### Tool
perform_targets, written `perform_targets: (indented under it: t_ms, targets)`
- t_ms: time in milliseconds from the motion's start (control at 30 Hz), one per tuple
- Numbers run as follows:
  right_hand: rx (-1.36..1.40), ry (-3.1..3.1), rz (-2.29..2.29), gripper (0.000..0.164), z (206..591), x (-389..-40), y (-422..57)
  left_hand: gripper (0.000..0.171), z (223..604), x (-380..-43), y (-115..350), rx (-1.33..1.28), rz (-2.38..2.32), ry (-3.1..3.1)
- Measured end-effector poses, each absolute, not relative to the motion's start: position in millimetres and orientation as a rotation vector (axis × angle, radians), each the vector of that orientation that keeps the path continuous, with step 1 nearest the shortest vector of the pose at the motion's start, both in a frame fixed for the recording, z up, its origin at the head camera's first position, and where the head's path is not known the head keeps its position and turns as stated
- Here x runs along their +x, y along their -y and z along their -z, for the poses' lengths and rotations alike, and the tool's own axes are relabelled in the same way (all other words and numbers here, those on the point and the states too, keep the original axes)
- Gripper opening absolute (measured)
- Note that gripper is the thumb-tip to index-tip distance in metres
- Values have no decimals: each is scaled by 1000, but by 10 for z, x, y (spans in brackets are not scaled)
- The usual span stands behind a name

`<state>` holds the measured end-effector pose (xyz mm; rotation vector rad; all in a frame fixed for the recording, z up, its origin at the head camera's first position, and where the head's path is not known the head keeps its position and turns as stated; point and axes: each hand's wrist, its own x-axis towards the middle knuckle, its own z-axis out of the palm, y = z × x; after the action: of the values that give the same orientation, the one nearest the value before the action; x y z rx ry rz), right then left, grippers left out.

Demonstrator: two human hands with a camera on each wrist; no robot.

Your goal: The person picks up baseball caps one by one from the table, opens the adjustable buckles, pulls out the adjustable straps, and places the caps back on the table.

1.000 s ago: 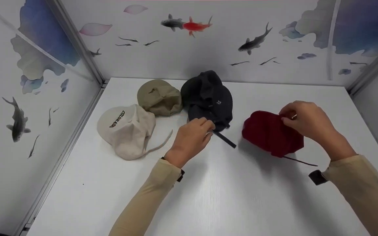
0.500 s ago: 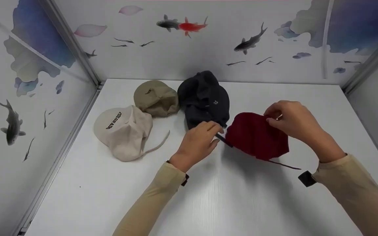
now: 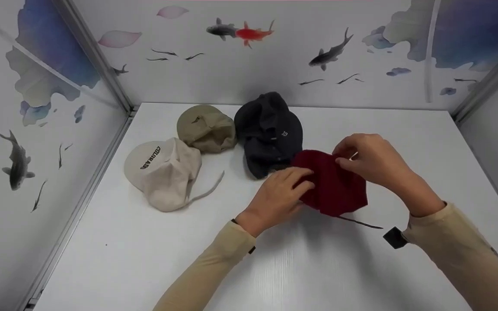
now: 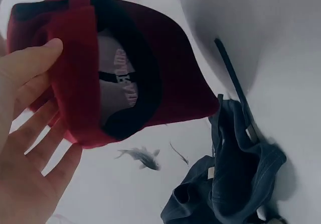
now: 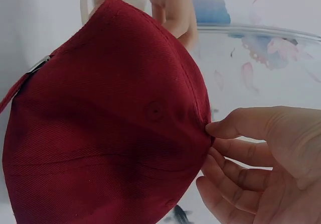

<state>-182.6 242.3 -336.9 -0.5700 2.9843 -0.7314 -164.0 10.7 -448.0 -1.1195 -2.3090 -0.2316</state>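
Observation:
A dark red baseball cap [image 3: 335,185] is held up over the table between both hands. My right hand [image 3: 372,157] pinches its crown between thumb and fingers, as the right wrist view shows. At its left side my left hand [image 3: 279,194] grips it, the thumb [image 4: 50,50] on the near face and the fingertips hidden behind the fabric. The left wrist view looks into the cap's open underside, with a dark sweatband [image 4: 150,78] and the brim beyond. A thin strap [image 3: 361,222] hangs from it. Just behind stands a black cap [image 3: 270,134], partly overlapped by the red one.
A cream cap [image 3: 167,177] lettered COLORADO lies at the left, its strap stretched to the right. Behind it sits an olive cap [image 3: 208,129], beside the black one. Walls painted with fish enclose the white table [image 3: 145,259] at the back and sides.
My right hand has carried the red cap leftward, up to the black cap. My left hand has let go of the black cap's strap and moved right onto the red cap.

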Motion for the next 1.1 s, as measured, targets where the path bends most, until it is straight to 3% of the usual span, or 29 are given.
perform_targets:
  t_ms: [300, 733, 967, 1100]
  targets:
    - [-605, -2945, 794, 13, 3396, -1812, -2369, 2, 4562, -1628, -102, -1034, 99, 2218]
    - [-591, -2903, 987, 16, 3479, -1818, -2386, 5, 4369, -1593, 70, -1064, 856, 2364]
    - [-932, -3144, 1182, 16, 3471, -1546, -2276, 8, 4267, -1593, 104, -914, 1053, 2331]
    - [-1226, -3226, 1077, 29, 3488, -1379, -2193, 9, 4218, -1612, 128, -816, 1152, 2306]
